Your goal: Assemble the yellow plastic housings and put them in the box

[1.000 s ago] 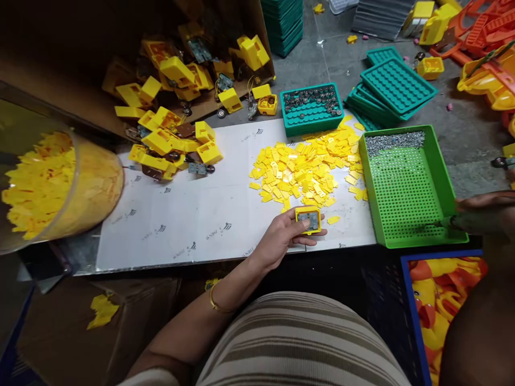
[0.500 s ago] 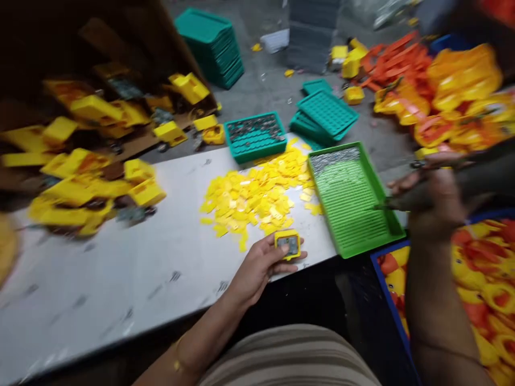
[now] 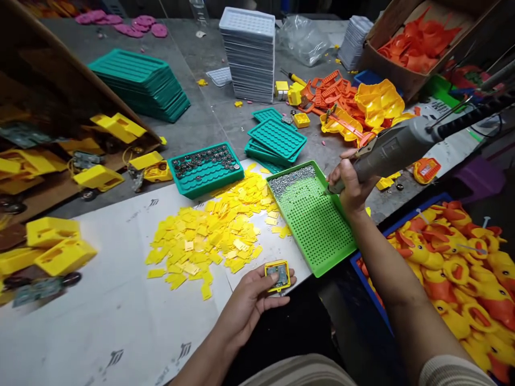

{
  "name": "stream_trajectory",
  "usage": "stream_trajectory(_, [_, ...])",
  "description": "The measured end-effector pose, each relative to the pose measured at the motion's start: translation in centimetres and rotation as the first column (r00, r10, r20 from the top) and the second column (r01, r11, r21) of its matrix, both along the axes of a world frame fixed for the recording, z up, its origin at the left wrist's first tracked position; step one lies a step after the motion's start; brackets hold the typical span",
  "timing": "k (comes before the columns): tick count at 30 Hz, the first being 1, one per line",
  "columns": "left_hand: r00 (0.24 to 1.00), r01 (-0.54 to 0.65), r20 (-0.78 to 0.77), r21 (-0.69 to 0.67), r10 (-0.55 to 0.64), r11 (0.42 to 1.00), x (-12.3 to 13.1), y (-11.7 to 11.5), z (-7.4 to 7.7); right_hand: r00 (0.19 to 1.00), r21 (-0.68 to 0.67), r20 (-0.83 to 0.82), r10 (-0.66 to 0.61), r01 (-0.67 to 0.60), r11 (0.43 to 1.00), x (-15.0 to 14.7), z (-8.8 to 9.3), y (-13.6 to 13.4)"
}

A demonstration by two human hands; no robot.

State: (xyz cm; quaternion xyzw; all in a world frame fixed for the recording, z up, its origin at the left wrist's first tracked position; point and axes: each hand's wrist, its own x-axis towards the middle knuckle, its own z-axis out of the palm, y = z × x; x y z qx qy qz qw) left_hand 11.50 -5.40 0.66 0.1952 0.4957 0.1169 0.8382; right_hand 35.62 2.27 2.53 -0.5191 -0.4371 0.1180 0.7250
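Note:
My left hand [image 3: 251, 297] grips a small yellow plastic case [image 3: 283, 288] near the table's front edge, thumb resting on the grey circuit-like part inside it. Wrapped round a grey electric screwdriver [image 3: 386, 150] is my right hand [image 3: 351, 185]. The tool's tip points down over a green perforated tray [image 3: 322, 254], whose far end holds many small silver screws [image 3: 293, 181]. Whether the tip touches a screw cannot be made out. Left of the tray lies a loose heap of flat yellow plastic pieces [image 3: 201, 230].
A teal tray [image 3: 189, 188] with small dark round parts stands behind the heap. Yellow housings [image 3: 60, 246] lie at left beside a cardboard box. Teal trays [image 3: 132, 80] and white trays [image 3: 249, 59] are stacked behind. A blue crate [image 3: 360, 262] of yellow ducks sits right.
The view has shifted right and up, and is sharper. My right hand with the screwdriver is now farther over the green tray, nearer the screws. My left hand still holds the case.

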Motion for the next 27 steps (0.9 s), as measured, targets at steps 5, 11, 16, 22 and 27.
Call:
stream_trajectory(5, [1.000,-0.011,0.004,-0.024,0.011,1.000,0.1,0.1,-0.1,1.000,-0.034,0.026,0.003,-0.002,0.999,-0.1,-0.2,0.1])
stream_trajectory(11, [1.000,-0.006,0.003,-0.028,0.006,1.000,0.1,0.1,0.0,0.999,-0.040,0.048,0.000,0.002,0.999,-0.1,-0.6,0.1])
stream_trajectory(16, [1.000,-0.011,0.020,-0.035,0.012,0.999,0.0,0.1,-0.2,0.993,-0.078,0.115,-0.039,0.048,0.996,0.0,-0.7,0.3])
stream_trajectory(22, [0.999,-0.043,0.001,-0.022,0.043,0.999,0.3,0.1,-0.3,0.995,-0.092,0.095,0.012,-0.003,0.996,0.0,-0.4,0.5])
stream_trajectory(27, [0.994,-0.104,0.021,-0.009,0.104,0.995,0.9,-0.3,0.0,0.993,-0.026,0.100,0.061,-0.058,0.998,-0.5,0.7,-1.0])
